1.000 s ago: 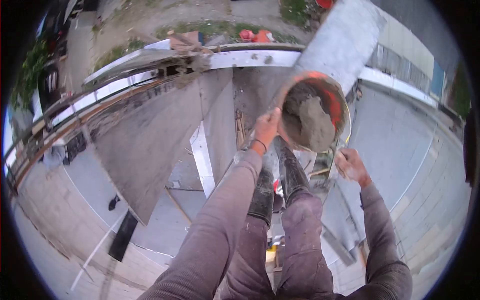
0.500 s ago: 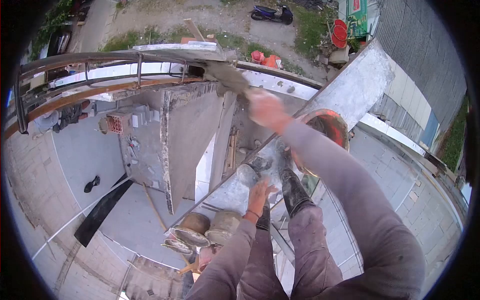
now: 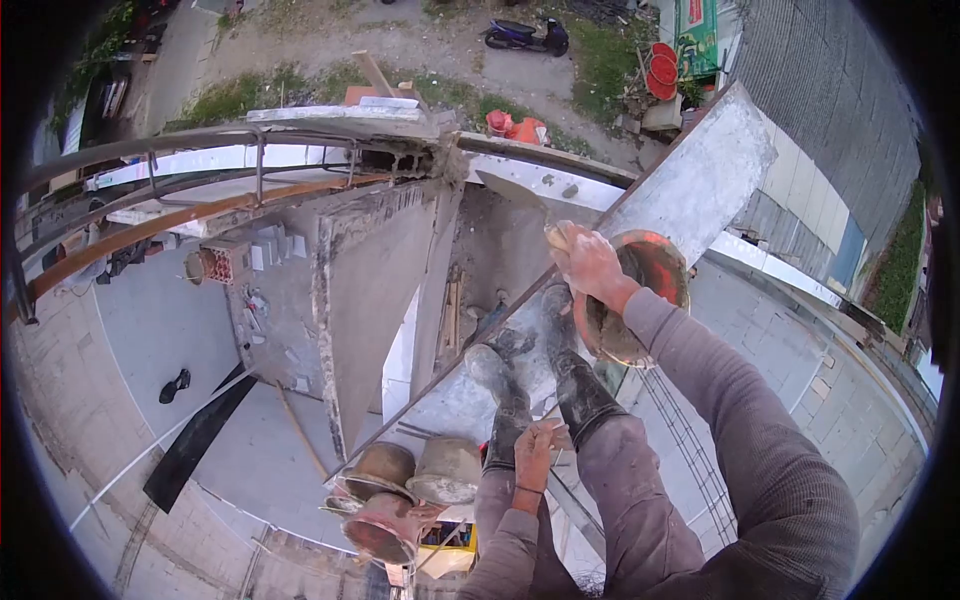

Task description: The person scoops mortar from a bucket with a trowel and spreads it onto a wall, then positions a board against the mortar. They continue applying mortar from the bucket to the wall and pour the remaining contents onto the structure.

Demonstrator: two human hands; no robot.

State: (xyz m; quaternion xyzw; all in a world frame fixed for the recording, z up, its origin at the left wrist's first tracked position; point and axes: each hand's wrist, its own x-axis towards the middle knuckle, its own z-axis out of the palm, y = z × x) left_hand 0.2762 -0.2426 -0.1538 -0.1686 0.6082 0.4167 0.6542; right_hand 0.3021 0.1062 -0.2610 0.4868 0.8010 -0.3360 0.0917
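sleeves (image 3: pixel 740 400): mauve knit | trousers (image 3: pixel 640 490): mauve, mortar-dusted | boots (image 3: pixel 575 385): dark rubber

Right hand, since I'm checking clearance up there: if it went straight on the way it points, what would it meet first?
Likely the mortar-smeared wall top just under the railing; the right hand holds a trowel aimed there. Depth is unclear.

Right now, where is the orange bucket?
In the head view, the orange bucket sits right of centre on the slanted plank, just below the right hand.
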